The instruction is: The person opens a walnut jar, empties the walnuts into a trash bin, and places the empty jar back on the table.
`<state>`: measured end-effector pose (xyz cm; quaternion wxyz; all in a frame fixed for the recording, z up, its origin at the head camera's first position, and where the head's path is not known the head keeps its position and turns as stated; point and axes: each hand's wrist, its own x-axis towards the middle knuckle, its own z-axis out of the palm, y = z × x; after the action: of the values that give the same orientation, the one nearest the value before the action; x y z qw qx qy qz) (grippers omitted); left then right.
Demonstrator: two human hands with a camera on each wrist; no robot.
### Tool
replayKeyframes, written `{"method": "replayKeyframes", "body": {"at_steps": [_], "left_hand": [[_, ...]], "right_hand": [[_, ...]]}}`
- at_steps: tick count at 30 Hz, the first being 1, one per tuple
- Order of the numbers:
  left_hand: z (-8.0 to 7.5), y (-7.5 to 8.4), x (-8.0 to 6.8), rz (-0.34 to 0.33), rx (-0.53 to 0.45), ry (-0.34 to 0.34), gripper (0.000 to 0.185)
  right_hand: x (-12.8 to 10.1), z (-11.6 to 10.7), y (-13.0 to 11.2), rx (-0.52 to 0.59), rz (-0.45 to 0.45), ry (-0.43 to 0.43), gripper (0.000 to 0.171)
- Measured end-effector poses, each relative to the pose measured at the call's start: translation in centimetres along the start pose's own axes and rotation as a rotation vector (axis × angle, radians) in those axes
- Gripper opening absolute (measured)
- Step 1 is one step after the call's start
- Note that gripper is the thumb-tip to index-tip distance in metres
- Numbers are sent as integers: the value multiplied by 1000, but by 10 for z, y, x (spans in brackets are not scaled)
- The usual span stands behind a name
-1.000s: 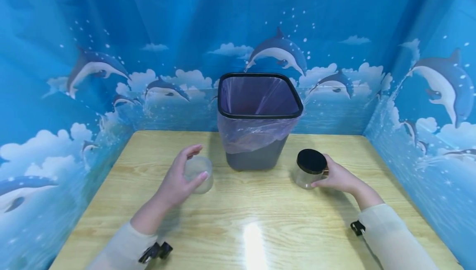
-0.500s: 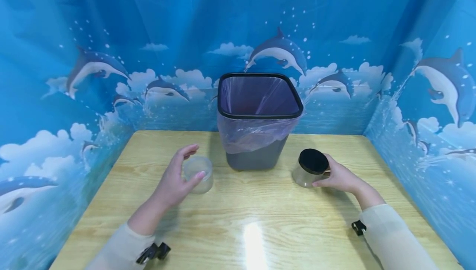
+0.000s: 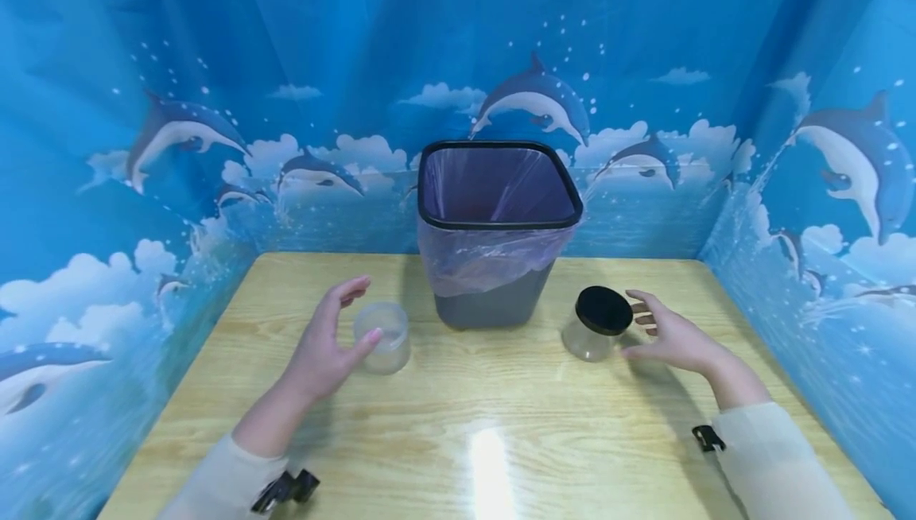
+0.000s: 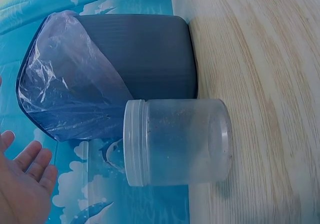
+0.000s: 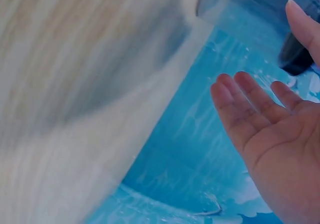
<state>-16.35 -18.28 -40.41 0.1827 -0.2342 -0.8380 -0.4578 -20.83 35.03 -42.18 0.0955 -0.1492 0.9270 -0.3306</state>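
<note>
on the table (image 3: 501, 424), the left hand (image 3: 322, 349) opens beside the lidless jar (image 3: 382, 337), the right hand (image 3: 669, 337) opens beside the black-lidded jar (image 3: 597, 333).

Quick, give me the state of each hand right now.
Left hand: open, holding nothing, beside the clear lidless jar.
Right hand: open, fingers spread, holding nothing, just off the black-lidded jar.
</note>
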Motion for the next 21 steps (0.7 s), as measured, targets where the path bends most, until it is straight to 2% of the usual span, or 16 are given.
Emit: {"method": "replayKeyframes", "body": {"at_steps": [4,10,16,21], "left_hand": [[-2,-2,-2,0,16,1,72],[-8,1,-4,-23,50,-17,74],[-11,8,-2,-11,83,-51,75],[-12,17,5,32,126,-69,77]], "right_hand": [[-6,-6,-4,-18,-13,10,104],[-14,-14,-15,-118,-36,49,100],[-22,-22,-40,-241,-81,95,87],[-25,-25,-65,-312,-105,141,77]]}}
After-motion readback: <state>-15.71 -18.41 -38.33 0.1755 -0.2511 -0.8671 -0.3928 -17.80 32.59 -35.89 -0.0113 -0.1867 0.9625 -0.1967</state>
